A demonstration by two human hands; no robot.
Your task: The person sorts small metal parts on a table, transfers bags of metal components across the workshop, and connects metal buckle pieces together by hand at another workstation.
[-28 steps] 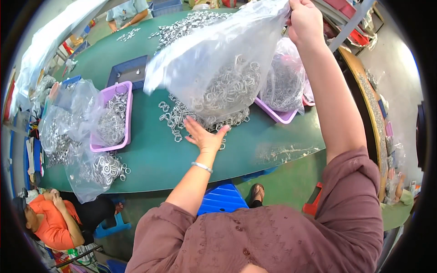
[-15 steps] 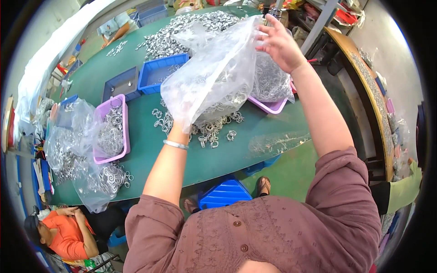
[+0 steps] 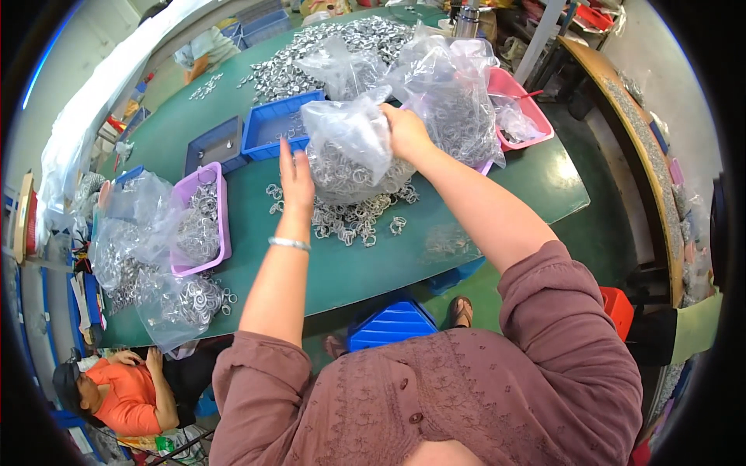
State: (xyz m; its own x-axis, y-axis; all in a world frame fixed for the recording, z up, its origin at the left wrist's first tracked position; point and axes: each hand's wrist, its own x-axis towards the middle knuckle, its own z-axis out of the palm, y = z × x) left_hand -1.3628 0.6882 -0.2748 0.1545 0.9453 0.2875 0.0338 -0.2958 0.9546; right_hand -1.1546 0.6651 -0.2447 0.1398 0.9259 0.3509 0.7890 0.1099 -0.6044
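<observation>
A clear plastic bag (image 3: 347,136) filled with small silvery ring-shaped metal parts stands on the green table in front of me. My right hand (image 3: 408,136) is closed on the gathered upper right side of this bag. At its left side, my left hand (image 3: 297,180) is upright with fingers stretched out, holding nothing; whether it touches the plastic I cannot tell. Loose metal rings (image 3: 357,221) lie in a heap against the near side of the bag.
Blue trays (image 3: 256,147) and a purple basket (image 3: 227,225) of rings stand left, beside more bags (image 3: 128,225). Another full bag (image 3: 454,116) and a pink basket (image 3: 536,140) are right. Metal pieces (image 3: 303,58) cover the far table. A seated person (image 3: 124,396) is at lower left.
The bag's raised, spread-out plastic has come down and been gathered. My right hand has moved down and left onto it; my left hand has come out from behind the plastic.
</observation>
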